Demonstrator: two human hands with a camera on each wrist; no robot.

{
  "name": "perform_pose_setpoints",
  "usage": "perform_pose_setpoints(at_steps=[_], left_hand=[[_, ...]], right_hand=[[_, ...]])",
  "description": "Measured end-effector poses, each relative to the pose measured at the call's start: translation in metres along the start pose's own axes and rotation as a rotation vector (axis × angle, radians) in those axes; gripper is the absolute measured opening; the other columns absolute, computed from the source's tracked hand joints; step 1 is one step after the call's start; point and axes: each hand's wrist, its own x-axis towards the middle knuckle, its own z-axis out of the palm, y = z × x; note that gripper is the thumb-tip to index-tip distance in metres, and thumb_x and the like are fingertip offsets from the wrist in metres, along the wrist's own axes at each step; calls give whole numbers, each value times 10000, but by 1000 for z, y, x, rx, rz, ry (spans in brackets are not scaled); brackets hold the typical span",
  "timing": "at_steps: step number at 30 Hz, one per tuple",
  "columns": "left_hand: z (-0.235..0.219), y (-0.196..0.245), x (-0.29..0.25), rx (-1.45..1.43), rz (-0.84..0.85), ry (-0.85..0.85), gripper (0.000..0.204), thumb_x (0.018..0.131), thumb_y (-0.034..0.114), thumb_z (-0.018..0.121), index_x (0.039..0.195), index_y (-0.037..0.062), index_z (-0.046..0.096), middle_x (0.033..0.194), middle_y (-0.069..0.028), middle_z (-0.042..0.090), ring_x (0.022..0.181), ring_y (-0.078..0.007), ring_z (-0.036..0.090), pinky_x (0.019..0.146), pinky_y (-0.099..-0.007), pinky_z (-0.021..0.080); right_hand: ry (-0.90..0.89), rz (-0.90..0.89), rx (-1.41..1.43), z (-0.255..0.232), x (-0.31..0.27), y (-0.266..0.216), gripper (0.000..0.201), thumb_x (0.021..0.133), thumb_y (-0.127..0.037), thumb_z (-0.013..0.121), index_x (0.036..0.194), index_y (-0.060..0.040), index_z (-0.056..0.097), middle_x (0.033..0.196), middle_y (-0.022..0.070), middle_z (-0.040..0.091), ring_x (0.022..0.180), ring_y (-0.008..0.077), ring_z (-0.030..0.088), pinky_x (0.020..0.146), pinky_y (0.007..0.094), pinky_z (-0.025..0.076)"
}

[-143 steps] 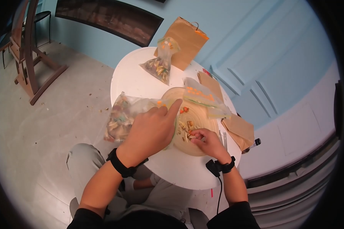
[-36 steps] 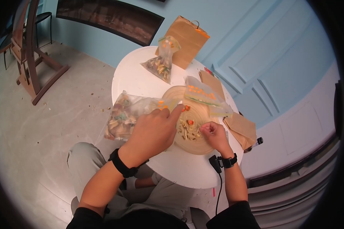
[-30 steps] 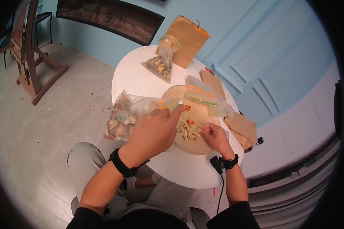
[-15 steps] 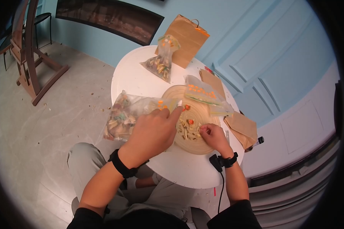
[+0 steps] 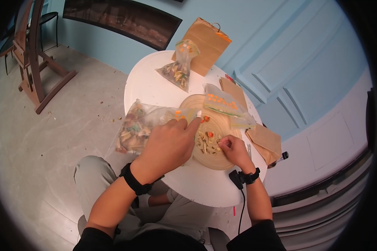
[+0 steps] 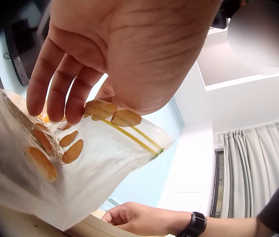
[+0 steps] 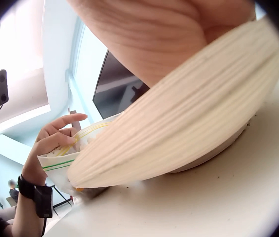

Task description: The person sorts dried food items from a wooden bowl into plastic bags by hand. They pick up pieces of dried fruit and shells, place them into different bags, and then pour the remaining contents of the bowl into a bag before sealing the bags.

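My left hand [image 5: 171, 140] holds the mouth of a clear zip bag [image 5: 132, 129], index finger stretched out over the wooden plate. A small white bit [image 5: 199, 113] shows at that fingertip. Mixed dried pieces fill the bag; the left wrist view shows orange-brown ovals on its wall [image 6: 124, 153]. My right hand [image 5: 235, 149] is over the right side of the round wooden plate [image 5: 215, 163], thumb and fingertips pinching a small pale dried piece. Pale dried bits [image 5: 206, 146] lie in a loose heap left of it, with a red-orange piece [image 5: 210, 134] at their top and more red pieces [image 5: 206, 119] farther up.
A flat zip bag with orange marks [image 5: 222, 100] overlaps the plate's far edge. Behind stand another filled zip bag [image 5: 176, 73] and a brown paper bag [image 5: 207, 46]. Folded brown paper [image 5: 264, 142] lies at the right edge of the round white table [image 5: 144, 90].
My right hand has moved from the heap to the plate's right side since the oldest frame. The red-orange piece by its fingers now lies atop the heap. My left hand stays at the bag.
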Motion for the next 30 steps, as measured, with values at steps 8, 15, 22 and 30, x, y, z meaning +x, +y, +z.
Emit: perform_pose_setpoints(at_steps=[8, 15, 22, 30], left_hand=[[-2, 0, 0, 5, -5, -4, 470, 829, 92, 633, 1292, 24, 598, 877, -144, 652, 771, -330, 668, 624, -443, 522], [0, 1, 0, 13, -7, -3, 452, 824, 93, 633, 1271, 26, 611, 862, -138, 652, 755, -326, 664, 621, -437, 519], [0, 3, 0, 8, -2, -6, 453, 820, 92, 630, 1268, 28, 612, 852, -142, 650, 745, -330, 658, 617, -441, 518], [-3, 0, -1, -6, -10, -5, 465, 820, 93, 632, 1280, 32, 609, 870, -135, 653, 760, -327, 665, 625, -442, 519]], right_hand=[[-37, -133, 25, -6, -16, -22, 240, 926, -128, 715, 1094, 42, 703, 879, 136, 698, 755, 213, 663, 716, 324, 535], [-177, -203, 8, -9, -22, -39, 285, 925, -183, 729, 1109, 33, 707, 888, 165, 669, 772, 252, 647, 740, 346, 527], [-208, -106, 58, -1, -6, -31, 194, 909, -129, 732, 993, 41, 691, 844, 132, 675, 761, 211, 641, 728, 324, 523], [-233, -22, 181, -2, -3, -32, 131, 936, -91, 711, 985, 28, 689, 835, 37, 688, 750, 94, 617, 700, 259, 517]])
